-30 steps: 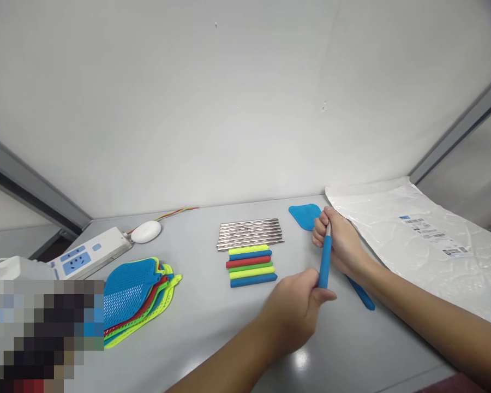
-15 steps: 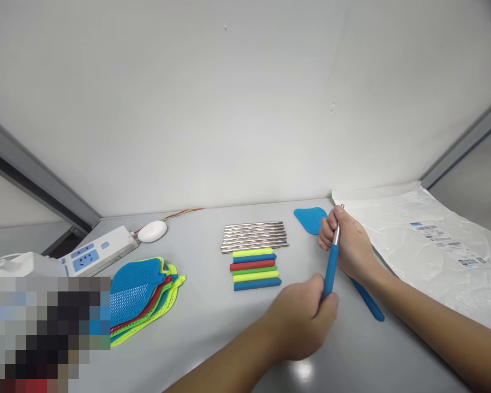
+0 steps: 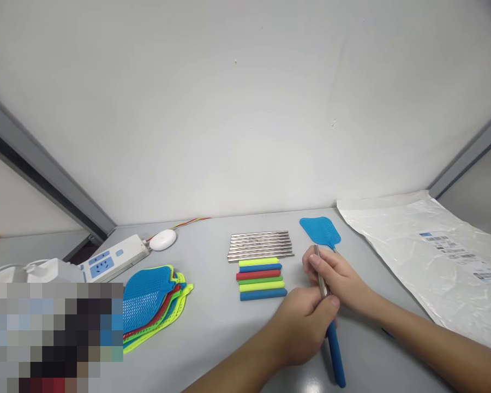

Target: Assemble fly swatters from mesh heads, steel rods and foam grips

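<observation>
Both hands grip one metal rod (image 3: 322,284) with a blue handle (image 3: 336,355) on its lower end. My left hand (image 3: 306,325) closes around it where metal meets handle. My right hand (image 3: 337,275) pinches the rod near its upper tip. The handle slants down toward the table's near edge. Behind my right hand lies a blue fly swatter head (image 3: 321,230); a blue piece (image 3: 388,332) peeks out from under my right forearm. Left of my hands lie several loose handles, such as a red handle (image 3: 258,275), below a row of metal rods (image 3: 261,245).
Swatter heads in several colours (image 3: 147,297) are stacked at the left. Behind them are a white power strip (image 3: 114,257) and a white oval device (image 3: 163,239). A white plastic mailer (image 3: 425,251) covers the right side. Pixelation hides the lower left corner.
My left hand has gone from the handle's lower end up to where it meets the rod. Both hands sit lower in the picture, and more of the blue swatter head shows.
</observation>
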The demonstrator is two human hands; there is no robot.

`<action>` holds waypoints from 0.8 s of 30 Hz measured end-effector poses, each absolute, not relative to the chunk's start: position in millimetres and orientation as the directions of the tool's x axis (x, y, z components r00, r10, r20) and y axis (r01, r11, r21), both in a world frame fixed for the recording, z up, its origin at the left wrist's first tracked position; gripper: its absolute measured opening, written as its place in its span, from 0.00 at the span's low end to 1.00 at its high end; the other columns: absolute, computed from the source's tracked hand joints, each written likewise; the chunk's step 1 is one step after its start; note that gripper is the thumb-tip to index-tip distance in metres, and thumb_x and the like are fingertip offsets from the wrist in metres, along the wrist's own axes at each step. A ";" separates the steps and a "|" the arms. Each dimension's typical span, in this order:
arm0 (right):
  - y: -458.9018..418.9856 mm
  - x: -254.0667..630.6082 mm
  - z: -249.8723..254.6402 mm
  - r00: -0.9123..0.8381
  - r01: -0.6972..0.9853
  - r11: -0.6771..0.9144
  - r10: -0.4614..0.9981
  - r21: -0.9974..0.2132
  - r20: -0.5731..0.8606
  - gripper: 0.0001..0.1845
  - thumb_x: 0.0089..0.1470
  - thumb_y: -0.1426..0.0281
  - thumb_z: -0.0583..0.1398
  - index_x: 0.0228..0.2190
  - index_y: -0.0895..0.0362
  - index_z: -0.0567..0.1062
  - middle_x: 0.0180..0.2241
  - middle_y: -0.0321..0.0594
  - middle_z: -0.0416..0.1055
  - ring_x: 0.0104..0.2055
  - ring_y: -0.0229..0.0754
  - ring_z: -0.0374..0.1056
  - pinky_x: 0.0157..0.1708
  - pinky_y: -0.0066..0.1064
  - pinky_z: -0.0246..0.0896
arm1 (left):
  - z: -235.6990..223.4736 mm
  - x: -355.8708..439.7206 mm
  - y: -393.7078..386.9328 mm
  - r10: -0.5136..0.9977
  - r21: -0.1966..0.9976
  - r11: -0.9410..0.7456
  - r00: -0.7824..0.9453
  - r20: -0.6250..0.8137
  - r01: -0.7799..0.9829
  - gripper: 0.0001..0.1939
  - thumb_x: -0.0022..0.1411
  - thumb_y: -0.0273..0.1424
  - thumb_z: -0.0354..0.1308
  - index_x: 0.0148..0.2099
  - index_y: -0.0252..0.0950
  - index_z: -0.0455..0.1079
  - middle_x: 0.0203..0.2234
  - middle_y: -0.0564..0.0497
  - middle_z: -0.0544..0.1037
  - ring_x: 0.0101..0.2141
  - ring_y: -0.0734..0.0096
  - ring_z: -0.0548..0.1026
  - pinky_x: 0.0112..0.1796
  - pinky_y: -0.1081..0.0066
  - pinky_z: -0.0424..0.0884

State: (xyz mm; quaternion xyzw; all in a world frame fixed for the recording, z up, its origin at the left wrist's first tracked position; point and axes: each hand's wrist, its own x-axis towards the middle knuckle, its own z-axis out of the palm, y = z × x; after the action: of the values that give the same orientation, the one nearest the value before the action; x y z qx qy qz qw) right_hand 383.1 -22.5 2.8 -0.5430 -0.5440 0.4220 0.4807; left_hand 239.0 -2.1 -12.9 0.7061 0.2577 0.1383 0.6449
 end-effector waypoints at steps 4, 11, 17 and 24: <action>-18.4 387.4 3.0 0.086 0.034 -0.016 0.996 -0.999 -0.013 0.18 0.59 0.52 0.52 0.32 0.53 0.67 0.21 0.28 0.59 0.18 0.31 0.52 0.18 0.24 0.47 | -15.2 239.1 1.7 0.538 0.972 0.077 0.811 -0.227 0.221 0.19 0.65 0.39 0.43 0.25 0.35 0.62 0.17 0.55 0.62 0.21 0.75 0.61 0.23 0.74 0.56; -11.3 398.2 6.0 0.066 -0.231 -0.027 0.997 -0.973 -0.043 0.16 0.59 0.56 0.56 0.28 0.55 0.67 0.16 0.26 0.53 0.17 0.29 0.48 0.20 0.23 0.48 | -13.2 241.2 5.5 0.550 0.982 0.135 0.815 -0.185 0.131 0.20 0.64 0.37 0.41 0.21 0.36 0.56 0.17 0.54 0.63 0.20 0.76 0.61 0.24 0.74 0.57; -9.5 401.8 5.8 0.054 -0.299 -0.051 0.996 -0.953 -0.071 0.17 0.59 0.56 0.56 0.28 0.56 0.70 0.15 0.27 0.52 0.18 0.31 0.47 0.22 0.25 0.51 | -11.8 241.4 7.3 0.527 0.977 0.178 0.827 -0.195 0.117 0.19 0.63 0.36 0.41 0.21 0.36 0.56 0.17 0.55 0.63 0.18 0.77 0.60 0.23 0.75 0.57; -11.7 407.5 0.2 0.111 -0.233 -0.100 0.986 -0.967 -0.128 0.17 0.55 0.54 0.58 0.26 0.54 0.72 0.16 0.29 0.50 0.19 0.33 0.46 0.21 0.28 0.50 | -15.8 241.5 5.1 0.537 0.981 0.168 0.826 -0.172 0.095 0.20 0.64 0.39 0.43 0.21 0.36 0.58 0.17 0.55 0.64 0.19 0.77 0.61 0.24 0.75 0.59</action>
State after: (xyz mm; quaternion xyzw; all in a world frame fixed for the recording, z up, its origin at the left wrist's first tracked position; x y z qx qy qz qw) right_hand 407.5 -11.7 0.2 -0.4981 -0.3778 0.5493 0.5544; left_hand 241.5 5.1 -15.8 0.6265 0.2524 0.1531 0.7214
